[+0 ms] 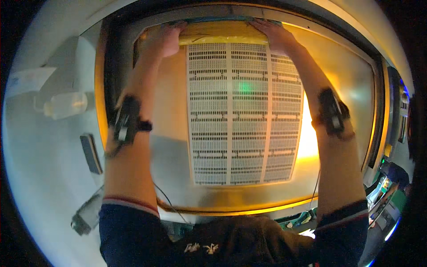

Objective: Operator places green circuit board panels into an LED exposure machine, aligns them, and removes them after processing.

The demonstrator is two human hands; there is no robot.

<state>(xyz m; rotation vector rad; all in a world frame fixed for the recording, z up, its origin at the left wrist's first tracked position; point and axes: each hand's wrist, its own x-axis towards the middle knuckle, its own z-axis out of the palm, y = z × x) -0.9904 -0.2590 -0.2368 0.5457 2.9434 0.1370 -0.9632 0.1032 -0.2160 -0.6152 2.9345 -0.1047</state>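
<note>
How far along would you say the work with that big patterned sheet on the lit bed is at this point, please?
Already done: the white patterned sheet lies flat on the lit bed, roughly centred. In hand: the left hand and right hand press on the yellow strip along the sheet's far edge. Left: both hands are on that edge, so the sheet is not yet released; whether the strip is fully seated I cannot tell.

A white perforated rectangular sheet [243, 113] lies in the middle of a wide glass-topped lit tray [347, 80]. At its far edge, the left hand [163, 39] and right hand [275, 34] rest on a yellow film-covered strip [222, 33]. Left of the tray, a translucent plastic bottle [66, 104] lies behind a small dark flat block [91, 153].
</note>
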